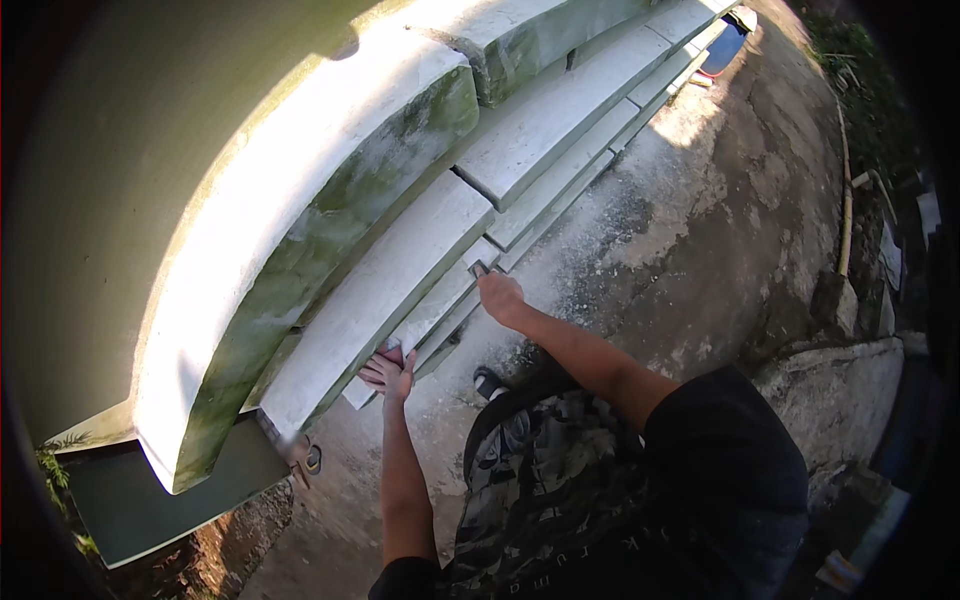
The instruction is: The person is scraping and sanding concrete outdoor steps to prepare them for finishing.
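Note:
Long pale slabs, stacked like steps, run diagonally beside me. My left hand (390, 374) is on the lower narrow slab (437, 306), its fingers over a small reddish pad (392, 352) pressed to the surface. The pad is mostly covered, so its exact kind is unclear. Farther up the same slab is my right hand (500, 294), its fingers curled at the slab's end near a short white section. Part of its grip is hidden. White dust coats the slab tops and my left fingers.
A thick curved ledge (330, 225) with green-stained sides overhangs the slabs on the left. Dusty concrete ground (640, 250) lies to the right. My sandalled foot (489, 383) is just below the slabs. A dark blue object (725, 48) leans at the far end; a pipe (844, 190) runs along the right.

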Demonstrator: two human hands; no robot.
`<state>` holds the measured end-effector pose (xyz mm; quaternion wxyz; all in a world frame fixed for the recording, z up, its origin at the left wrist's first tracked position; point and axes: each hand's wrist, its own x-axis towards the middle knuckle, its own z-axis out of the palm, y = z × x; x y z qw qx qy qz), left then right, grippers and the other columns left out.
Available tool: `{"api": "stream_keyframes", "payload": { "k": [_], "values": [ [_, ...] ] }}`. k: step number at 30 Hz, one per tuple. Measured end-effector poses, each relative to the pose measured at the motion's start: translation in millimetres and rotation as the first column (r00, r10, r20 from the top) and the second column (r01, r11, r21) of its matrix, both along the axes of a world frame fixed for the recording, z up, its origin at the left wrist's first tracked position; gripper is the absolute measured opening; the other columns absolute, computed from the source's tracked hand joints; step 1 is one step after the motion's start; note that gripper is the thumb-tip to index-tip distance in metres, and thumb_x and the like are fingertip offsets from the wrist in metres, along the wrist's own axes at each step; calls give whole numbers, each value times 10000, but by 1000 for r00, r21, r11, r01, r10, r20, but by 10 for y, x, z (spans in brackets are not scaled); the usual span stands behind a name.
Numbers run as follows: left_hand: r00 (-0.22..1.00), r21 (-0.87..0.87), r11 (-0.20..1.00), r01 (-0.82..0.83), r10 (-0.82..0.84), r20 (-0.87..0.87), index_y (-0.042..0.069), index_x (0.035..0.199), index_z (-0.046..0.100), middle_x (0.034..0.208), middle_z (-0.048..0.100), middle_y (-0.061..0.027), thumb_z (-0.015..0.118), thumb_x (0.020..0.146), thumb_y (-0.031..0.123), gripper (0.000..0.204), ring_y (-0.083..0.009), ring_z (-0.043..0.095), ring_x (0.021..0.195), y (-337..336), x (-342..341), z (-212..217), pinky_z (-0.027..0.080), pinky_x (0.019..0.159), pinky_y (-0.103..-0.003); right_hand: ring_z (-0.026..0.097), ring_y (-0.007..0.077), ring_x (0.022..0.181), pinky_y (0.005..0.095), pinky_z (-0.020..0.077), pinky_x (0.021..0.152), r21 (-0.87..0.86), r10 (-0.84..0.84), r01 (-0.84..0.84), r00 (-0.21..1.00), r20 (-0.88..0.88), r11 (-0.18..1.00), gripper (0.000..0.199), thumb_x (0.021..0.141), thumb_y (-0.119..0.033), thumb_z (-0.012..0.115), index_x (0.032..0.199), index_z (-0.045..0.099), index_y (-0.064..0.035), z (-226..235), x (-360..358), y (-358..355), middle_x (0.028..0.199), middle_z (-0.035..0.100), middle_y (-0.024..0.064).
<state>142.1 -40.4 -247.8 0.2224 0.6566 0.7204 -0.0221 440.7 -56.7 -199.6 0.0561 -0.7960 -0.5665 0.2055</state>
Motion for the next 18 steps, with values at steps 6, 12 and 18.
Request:
{"api": "stream_keyframes", "payload": {
  "k": [6, 12, 18],
  "values": [
    [1000, -1, 1000, 20, -20, -9, -75, 1357, -47, 1419, -52, -291, 474, 641, 784, 1234, -499, -116, 1287, 16, 46, -43, -55, 987, -633, 653, 236, 765, 344, 531, 611, -74, -49, 49, 999, -7, 996, 268, 906, -154, 414, 1117, 522, -29, 51, -39, -11, 827, 657, 119],
    [999, 36, 999, 19, -20, 31, -54, 1362, -77, 1409, -108, -307, 468, 630, 794, 1245, -495, -173, 1277, 15, -17, -6, -39, 981, -650, 640, 264, 806, 372, 520, 659, -48, -34, 30, 997, -74, 998, 401, 865, -136, 441, 1256, 425, -54, 28, 16, -58, 865, 645, 147],
    [1000, -4, 1000, 7, -7, 3, -50, 1358, -103, 1407, -127, -307, 474, 630, 792, 1253, -477, -198, 1279, 24, 34, 43, -51, 982, -645, 598, 319, 903, 428, 482, 775, 39, 86, -84, 995, -48, 996, 547, 800, -151, 487, 1334, 371, -128, -169, 248, -201, 914, 616, 195]
  ]
}}
